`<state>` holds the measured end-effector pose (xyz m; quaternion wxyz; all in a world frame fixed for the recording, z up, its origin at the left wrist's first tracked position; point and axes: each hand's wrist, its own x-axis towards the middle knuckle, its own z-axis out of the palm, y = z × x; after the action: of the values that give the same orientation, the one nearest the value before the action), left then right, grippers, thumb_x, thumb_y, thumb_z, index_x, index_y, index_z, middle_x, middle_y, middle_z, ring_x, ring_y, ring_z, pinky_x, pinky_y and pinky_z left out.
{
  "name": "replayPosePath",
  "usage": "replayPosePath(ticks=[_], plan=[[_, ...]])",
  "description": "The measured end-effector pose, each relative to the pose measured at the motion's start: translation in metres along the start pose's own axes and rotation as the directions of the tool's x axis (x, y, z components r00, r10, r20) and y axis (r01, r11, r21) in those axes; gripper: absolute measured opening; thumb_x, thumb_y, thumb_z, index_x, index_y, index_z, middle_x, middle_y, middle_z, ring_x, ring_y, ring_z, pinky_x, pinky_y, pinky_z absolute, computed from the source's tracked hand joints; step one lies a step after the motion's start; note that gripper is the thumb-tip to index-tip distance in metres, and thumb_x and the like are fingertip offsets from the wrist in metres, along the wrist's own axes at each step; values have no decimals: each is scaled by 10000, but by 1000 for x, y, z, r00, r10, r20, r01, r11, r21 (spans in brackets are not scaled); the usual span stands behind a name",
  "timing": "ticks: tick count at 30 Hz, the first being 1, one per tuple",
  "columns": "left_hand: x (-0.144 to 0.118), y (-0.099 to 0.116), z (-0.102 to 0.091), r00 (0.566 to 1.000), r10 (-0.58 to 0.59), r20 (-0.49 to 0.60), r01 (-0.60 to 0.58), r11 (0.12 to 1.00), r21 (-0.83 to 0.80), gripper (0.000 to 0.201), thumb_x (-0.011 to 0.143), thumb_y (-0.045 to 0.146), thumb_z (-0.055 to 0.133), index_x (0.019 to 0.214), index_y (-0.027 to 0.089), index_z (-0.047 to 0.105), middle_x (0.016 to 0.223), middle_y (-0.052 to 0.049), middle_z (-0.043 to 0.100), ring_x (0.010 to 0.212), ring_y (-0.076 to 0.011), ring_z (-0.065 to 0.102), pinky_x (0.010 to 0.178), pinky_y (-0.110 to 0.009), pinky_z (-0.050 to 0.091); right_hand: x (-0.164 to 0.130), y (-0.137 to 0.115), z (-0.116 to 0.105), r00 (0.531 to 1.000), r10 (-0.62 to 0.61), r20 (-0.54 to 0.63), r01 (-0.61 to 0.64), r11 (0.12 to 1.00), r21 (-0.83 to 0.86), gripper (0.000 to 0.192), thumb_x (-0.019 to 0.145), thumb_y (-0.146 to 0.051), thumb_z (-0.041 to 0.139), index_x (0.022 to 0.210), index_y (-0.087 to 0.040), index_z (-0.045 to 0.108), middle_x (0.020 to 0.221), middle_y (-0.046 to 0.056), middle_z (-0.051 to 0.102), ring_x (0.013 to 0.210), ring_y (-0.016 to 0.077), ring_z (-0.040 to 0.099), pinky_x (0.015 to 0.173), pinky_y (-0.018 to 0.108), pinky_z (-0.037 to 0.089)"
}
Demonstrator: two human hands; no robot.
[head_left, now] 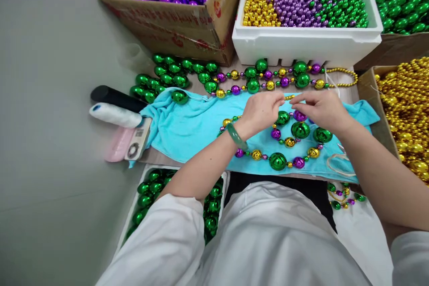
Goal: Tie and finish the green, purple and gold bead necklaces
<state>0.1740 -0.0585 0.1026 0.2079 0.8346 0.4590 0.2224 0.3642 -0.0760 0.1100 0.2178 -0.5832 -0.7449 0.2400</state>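
Observation:
My left hand, with a green bangle at its wrist, is closed in a pinch over the turquoise towel. Close by on the right, my right hand also has its thumb and fingertips together. A short row of small gold beads spans the gap between both sets of fingertips; the exact grip is partly hidden. Below them, a bead necklace of green, purple and gold beads lies looped on the towel. White cord rests near my right forearm.
Behind the towel lies another bead strand. Further back are a white foam box of small beads and a carton of purple beads. Gold beads fill a right-hand box. A black cylinder and small fan-like device sit left.

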Motion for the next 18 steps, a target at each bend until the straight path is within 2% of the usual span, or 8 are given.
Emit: replayPosePath(ticks=[3,5,7,10,12,14,18], plan=[[-4,-2,-2,1000,-21,-16,20,998,-68,198,874,193,479,737,186,622,714,-15,630,703,-146,553,691,-283,396,1,1,-2,998,21,51,-18,998,-53,212,796,-355,621,906,-233,755,545,-16,553,525,120,447,590,295,335],[-5,-4,-1,999,-40,-14,37,978,-203,186,858,181,489,707,181,597,688,-4,605,690,-131,537,681,-272,402,1,0,-3,995,11,99,-4,997,-73,188,796,-364,627,866,-236,746,560,-13,559,543,123,463,611,305,347],[-4,-6,0,997,-74,-23,60,924,-379,181,847,167,486,685,174,565,679,6,581,681,-113,523,669,-256,414,1,-1,-4,995,-2,99,4,1000,-26,194,810,-373,611,853,-228,733,572,-12,556,543,117,455,608,303,347],[0,-7,1,991,-128,-34,87,823,-561,171,851,167,480,689,170,538,695,10,562,682,-98,518,663,-245,437,0,-3,-8,999,14,29,-15,999,33,208,811,-389,609,861,-218,715,521,-30,474,511,108,397,563,292,319],[2,-6,-1,988,-147,-55,84,791,-606,167,862,165,481,703,169,533,708,8,559,696,-96,528,672,-247,451,1,-9,-12,1000,8,-20,-8,1000,2,194,817,-374,611,869,-215,709,501,-33,431,508,113,384,549,293,304],[4,-2,-6,983,-152,-105,56,786,-616,174,878,154,479,712,169,529,720,10,556,727,-95,548,693,-247,462,4,-19,-18,998,-36,-45,33,997,-66,175,832,-335,601,893,-213,710,523,-16,462,544,130,432,568,302,317],[11,13,-33,971,-100,-215,-56,785,-617,221,908,140,474,693,165,518,712,30,520,753,-77,566,729,-237,470,16,-48,-49,990,-137,-44,123,964,-236,143,841,-267,604,913,-208,713,646,32,576,778,213,574,690,348,388]])
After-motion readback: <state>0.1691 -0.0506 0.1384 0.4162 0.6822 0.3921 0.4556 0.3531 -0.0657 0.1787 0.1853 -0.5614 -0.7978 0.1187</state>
